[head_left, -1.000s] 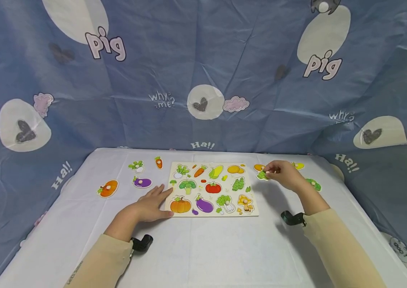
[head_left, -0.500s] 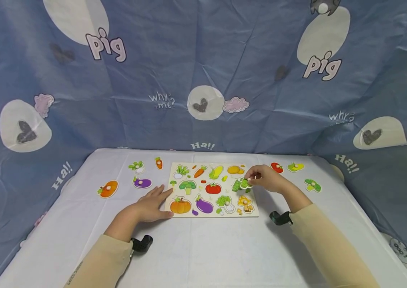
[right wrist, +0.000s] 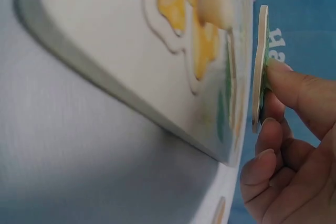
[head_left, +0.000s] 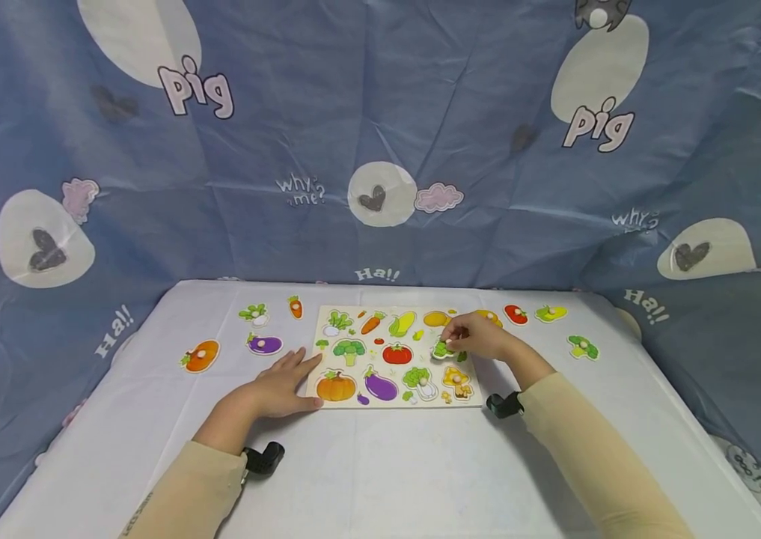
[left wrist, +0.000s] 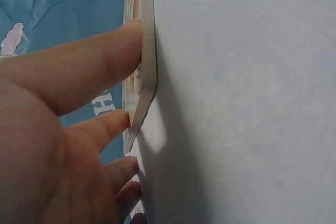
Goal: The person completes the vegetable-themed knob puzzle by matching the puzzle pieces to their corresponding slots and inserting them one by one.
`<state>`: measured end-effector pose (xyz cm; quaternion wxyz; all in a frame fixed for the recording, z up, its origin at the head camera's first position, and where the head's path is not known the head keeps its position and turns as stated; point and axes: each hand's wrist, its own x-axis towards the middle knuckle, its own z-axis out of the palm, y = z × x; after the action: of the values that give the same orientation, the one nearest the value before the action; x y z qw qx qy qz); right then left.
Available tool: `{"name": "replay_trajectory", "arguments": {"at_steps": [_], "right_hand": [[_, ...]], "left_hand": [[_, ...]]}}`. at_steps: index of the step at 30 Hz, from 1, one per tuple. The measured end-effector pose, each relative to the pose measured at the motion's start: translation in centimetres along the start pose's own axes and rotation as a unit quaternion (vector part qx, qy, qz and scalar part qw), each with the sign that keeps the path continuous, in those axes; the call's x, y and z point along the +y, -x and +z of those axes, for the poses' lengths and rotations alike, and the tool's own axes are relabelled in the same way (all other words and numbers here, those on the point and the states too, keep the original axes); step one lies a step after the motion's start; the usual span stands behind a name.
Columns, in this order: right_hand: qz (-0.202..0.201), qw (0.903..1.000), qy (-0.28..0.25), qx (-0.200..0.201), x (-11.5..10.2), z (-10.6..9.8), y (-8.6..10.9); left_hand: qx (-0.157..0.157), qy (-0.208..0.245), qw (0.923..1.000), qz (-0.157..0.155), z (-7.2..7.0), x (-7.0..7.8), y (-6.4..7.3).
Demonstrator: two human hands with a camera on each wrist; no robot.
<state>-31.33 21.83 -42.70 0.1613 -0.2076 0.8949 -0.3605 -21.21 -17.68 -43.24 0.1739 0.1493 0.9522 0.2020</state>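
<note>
A wooden vegetable puzzle board (head_left: 390, 374) lies on the white table, printed with vegetable pictures. My right hand (head_left: 477, 337) pinches a green vegetable puzzle piece (head_left: 442, 349) by its knob, over the green picture at the board's right side. In the right wrist view the thin edge of the piece (right wrist: 260, 66) stands a little off the board, thumb and fingertips at its back. My left hand (head_left: 282, 385) rests on the board's left edge with fingers spread. The left wrist view shows its thumb (left wrist: 105, 59) against the board's edge (left wrist: 149, 40).
Left of the board lie a pumpkin piece (head_left: 201, 356), an eggplant piece (head_left: 264, 343), a radish piece (head_left: 254, 314) and a carrot piece (head_left: 295, 307). To its right are a tomato piece (head_left: 515, 314), a yellow piece (head_left: 551, 313) and a broccoli piece (head_left: 583, 346). A mushroom piece (head_left: 457, 380) sits in the board.
My right hand has carried the green piece leftward from the table beside the board to above the board's right side. The left hand has stayed in place.
</note>
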Motion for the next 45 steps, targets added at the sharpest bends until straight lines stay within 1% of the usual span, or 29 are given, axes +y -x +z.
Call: {"name": "replay_trajectory", "arguments": {"at_steps": [5,7,21,27,34,39,45], "right_hand": [[0.033,0.9994,0.006,0.003,0.0,0.7,-0.5],[0.04,0.9991,0.011,0.007,0.0,0.9,-0.6],[0.07,0.9967,0.036,0.019,-0.1,1.4,-1.2],[0.065,0.9963,0.052,0.021,-0.2,1.4,-1.2],[0.069,0.9959,0.055,0.022,-0.3,1.6,-1.1],[0.058,0.9959,0.064,0.027,-0.5,1.5,-0.7],[0.06,0.9962,0.05,0.038,-0.8,1.1,0.2]], "left_hand": [[0.001,0.003,1.0,-0.001,0.0,0.1,0.1],[0.003,0.003,1.0,-0.001,0.0,0.2,0.2],[0.002,-0.003,1.0,-0.001,0.2,-0.2,-0.1],[0.003,-0.002,1.0,0.001,0.1,-0.3,-0.2],[0.001,-0.001,1.0,-0.001,0.2,-0.3,-0.1],[0.001,-0.001,1.0,-0.005,0.2,-0.4,-0.1],[-0.001,0.001,1.0,-0.004,0.4,-0.5,-0.3]]}}
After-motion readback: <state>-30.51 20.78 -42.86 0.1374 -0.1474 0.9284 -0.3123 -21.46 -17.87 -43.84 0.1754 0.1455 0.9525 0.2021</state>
